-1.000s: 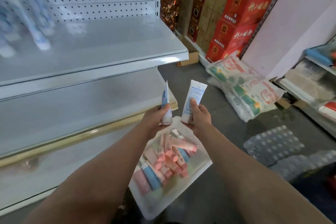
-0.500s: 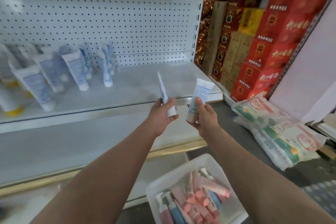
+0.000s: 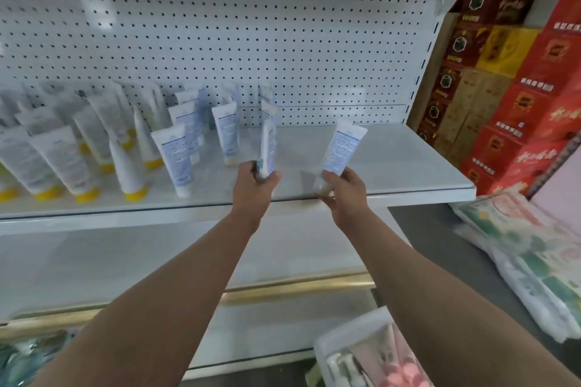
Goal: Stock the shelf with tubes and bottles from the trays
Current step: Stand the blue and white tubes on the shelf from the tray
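Tubes — one per hand, caps down, over the shelf (image 3: 393, 163) front edge. Left hand (image 3: 254, 181) grips the edge-on tube (image 3: 268, 148), right hand (image 3: 344, 185) pinches the white tube (image 3: 342, 149) near its cap — likely so both land upright like the standing row (image 3: 176, 154). Tray (image 3: 339, 339) sits below.

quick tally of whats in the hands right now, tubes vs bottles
tubes: 2, an edge-on tube gripped by the left hand and a blue-print tube gripped by the right hand
bottles: 0
total: 2
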